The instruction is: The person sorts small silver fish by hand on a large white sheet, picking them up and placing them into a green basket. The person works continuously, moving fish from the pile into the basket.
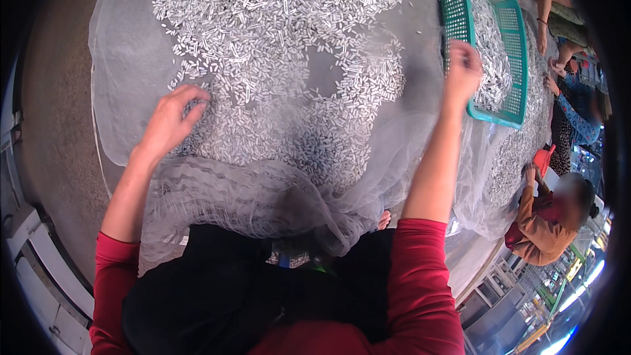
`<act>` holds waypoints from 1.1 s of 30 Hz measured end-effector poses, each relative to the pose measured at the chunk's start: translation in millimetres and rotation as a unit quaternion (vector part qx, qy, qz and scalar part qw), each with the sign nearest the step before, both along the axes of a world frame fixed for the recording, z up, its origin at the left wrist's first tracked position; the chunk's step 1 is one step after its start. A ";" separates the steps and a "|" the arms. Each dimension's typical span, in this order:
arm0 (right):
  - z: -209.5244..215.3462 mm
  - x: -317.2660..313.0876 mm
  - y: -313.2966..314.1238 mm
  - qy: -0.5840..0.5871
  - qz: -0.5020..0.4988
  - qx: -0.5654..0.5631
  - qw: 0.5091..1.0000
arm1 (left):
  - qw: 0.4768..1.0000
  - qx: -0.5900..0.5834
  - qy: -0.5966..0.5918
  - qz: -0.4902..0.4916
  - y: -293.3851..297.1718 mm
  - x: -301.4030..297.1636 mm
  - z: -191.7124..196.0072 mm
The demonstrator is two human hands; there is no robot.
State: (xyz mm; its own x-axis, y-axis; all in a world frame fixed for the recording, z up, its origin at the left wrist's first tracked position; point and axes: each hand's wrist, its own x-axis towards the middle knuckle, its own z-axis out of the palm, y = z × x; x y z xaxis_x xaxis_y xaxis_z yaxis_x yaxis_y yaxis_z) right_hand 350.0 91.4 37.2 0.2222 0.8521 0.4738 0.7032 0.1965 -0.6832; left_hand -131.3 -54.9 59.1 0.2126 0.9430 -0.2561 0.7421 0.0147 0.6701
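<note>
Left hand (pixel 172 118) rests with curled fingers on the near-left edge of a wide spread of small silvery-white oblong pieces (pixel 282 46), fingertips raking or pinching into them; whether anything is actually gripped between the fingers cannot be told. Right hand (pixel 462 69) is raised at the near rim of a teal perforated plastic basket tray (pixel 509 20), fingers bunched and blurred, seemingly clenched around a few pieces, though none shows in the grip. Progress judgement: early to middle, since the tray already carries a layer of the same silvery pieces along its middle, yet the great bulk lies loose on the sheet of fine grey-white mesh netting (pixel 263 190), with bare patches opened up among the pieces near both hands. A second long heap of pieces (pixel 519 144) runs off to the right past the tray, untouched as far as seen. The netting is spread over a grey speckled concrete-like floor (pixel 59 92) and bunches into folds over the person's dark lap; red sleeves cover both upper arms. At the right, another seated person in an orange-brown top (pixel 542 230) works at the far heap, and more arms reach in at the upper right. White frame-like rails (pixel 39 269) curve along the lower left; shelving and bright lights show at the lower right.
</note>
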 end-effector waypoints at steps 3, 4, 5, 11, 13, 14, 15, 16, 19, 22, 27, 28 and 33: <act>43.9 82.8 15.2 -0.141 -0.208 0.108 0.962 | 1.000 -0.014 0.000 0.002 1.0 0.8 -0.6; 50.8 105.3 21.3 -0.100 -0.231 0.058 0.966 | 1.000 -0.017 0.001 0.004 2.3 1.6 -0.7; 54.9 122.8 23.6 -0.218 -0.214 -0.059 0.950 | 1.000 -0.011 0.001 0.001 3.7 3.4 -0.8; 17.4 68.3 -7.5 -0.274 -0.064 -0.079 0.956 | 1.000 0.012 -0.007 -0.013 12.1 14.4 0.2; -11.8 13.3 -24.8 -0.202 0.046 -0.170 0.964 | 1.000 0.015 -0.011 -0.020 12.6 17.4 0.2; -24.4 -10.4 -31.6 -0.205 0.065 -0.228 0.950 | 1.000 0.006 -0.004 -0.018 11.6 18.5 0.2; -33.2 -26.6 -38.0 -0.247 0.054 -0.254 0.933 | 1.000 0.006 0.001 -0.017 10.7 18.9 0.4; -40.8 -38.5 -40.4 -0.265 0.035 -0.260 0.928 | 0.999 0.021 0.005 -0.024 10.2 18.7 0.8; -55.1 -51.2 -40.3 -0.290 0.010 -0.286 0.913 | 1.000 0.020 -0.007 -0.017 7.6 15.5 1.8; -55.6 -37.6 -37.9 -0.108 -0.014 -0.302 0.947 | 1.000 0.015 0.011 -0.008 6.7 11.5 2.2; -53.6 -16.0 -48.9 0.459 -0.006 -0.331 0.825 | 1.000 -0.007 0.002 -0.005 5.9 14.9 1.7; -56.1 -17.5 -50.9 0.460 0.013 -0.336 0.822 | 1.000 -0.008 0.000 -0.009 7.1 16.0 1.9; -76.5 -47.7 -45.5 0.002 -0.071 -0.346 0.936 | 1.000 -0.005 0.006 -0.017 10.2 17.5 4.5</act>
